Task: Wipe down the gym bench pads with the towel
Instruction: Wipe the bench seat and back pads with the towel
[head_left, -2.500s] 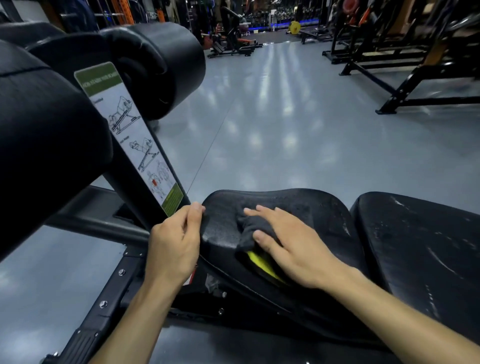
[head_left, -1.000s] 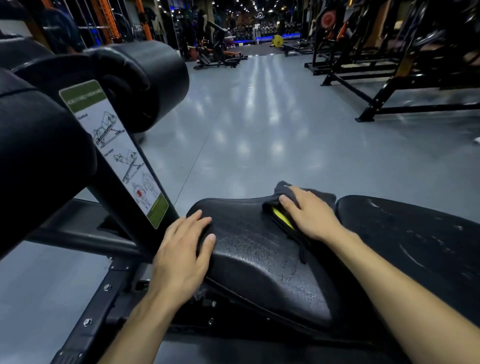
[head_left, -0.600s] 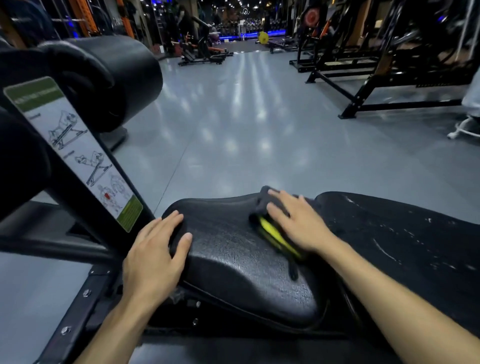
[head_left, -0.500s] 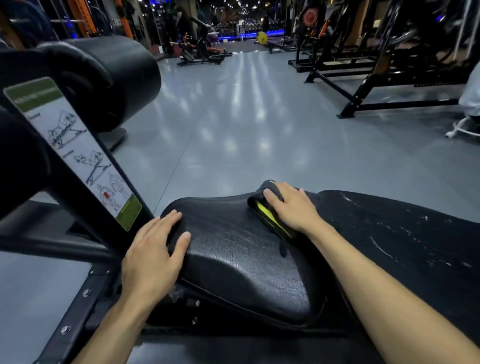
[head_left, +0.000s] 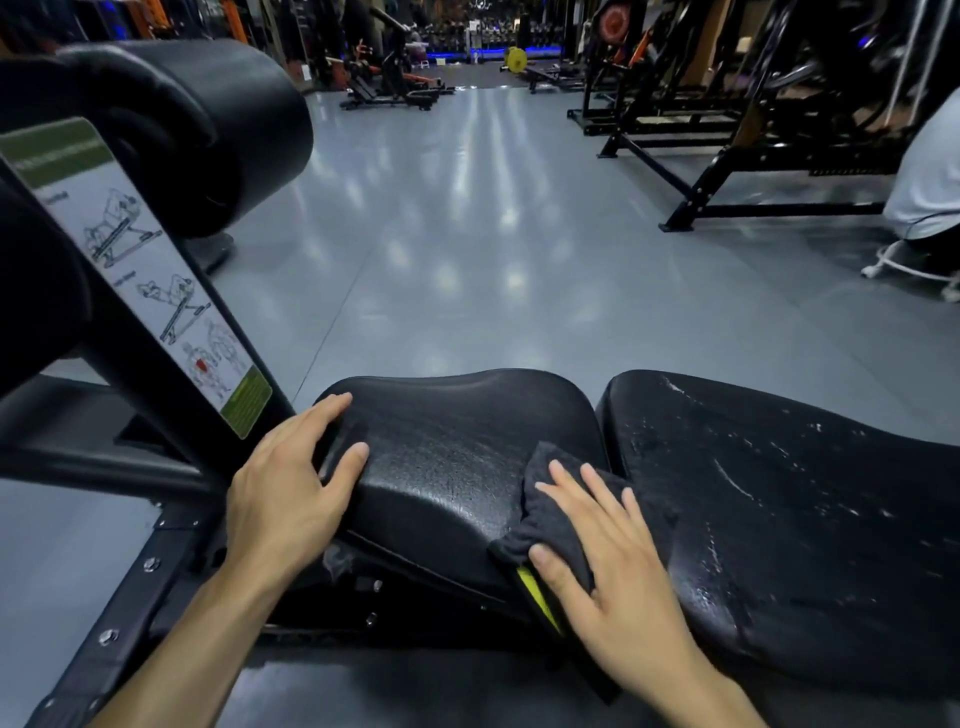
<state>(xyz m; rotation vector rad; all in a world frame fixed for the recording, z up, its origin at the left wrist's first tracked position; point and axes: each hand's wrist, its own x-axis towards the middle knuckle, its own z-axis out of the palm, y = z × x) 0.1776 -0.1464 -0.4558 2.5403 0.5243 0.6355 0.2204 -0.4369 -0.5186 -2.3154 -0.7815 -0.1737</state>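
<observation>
Both hands lie flat with fingers spread: the right hand (head_left: 608, 551) presses the dark towel (head_left: 558, 512) against the near right edge of the seat pad (head_left: 457, 447), while the left hand (head_left: 291, 483) rests on that pad's left end. Just right of the towel lies the scuffed back pad (head_left: 789, 499); left of the left hand an instruction label (head_left: 140, 275) runs up the frame below a roller pad (head_left: 218, 119).

Only signage is the instruction placard (head_left: 140, 280) stuck on the bench's slanted black upright (head_left: 130, 374). Green header band, line drawings of exercises, a green box at the bottom. Wording's probably printed there but too blurry to read.
</observation>
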